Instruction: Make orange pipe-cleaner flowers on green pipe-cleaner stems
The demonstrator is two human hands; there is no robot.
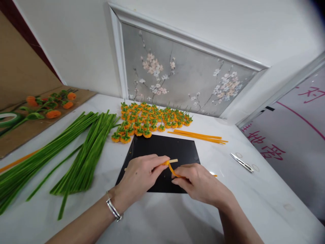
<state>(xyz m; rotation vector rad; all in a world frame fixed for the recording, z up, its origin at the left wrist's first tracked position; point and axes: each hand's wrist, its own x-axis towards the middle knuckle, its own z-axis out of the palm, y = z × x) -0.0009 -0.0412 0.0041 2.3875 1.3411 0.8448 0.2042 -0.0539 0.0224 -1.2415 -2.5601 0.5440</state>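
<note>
My left hand (146,171) is closed around a thin wooden stick (174,160), whose pale end sticks out past the fingertips. Around that stick, near my left thumb and finger, an orange pipe cleaner (172,170) is wrapped in a small coil. Its free length runs to my right hand (194,179), which pinches it between thumb and fingers. The tail shows again beyond the right hand. Both hands hover above a black mat (165,145). Several loose orange pipe cleaners (198,136) lie behind the mat's right corner.
Rows of small orange flowers with green tops (152,118) stand by the wall. Bundles of green pipe cleaners (83,156) cover the left side. Metal snips (241,162) lie at right. Cardboard (83,98) at far left bears finished flowers (53,114) and a roll of green tape (11,119).
</note>
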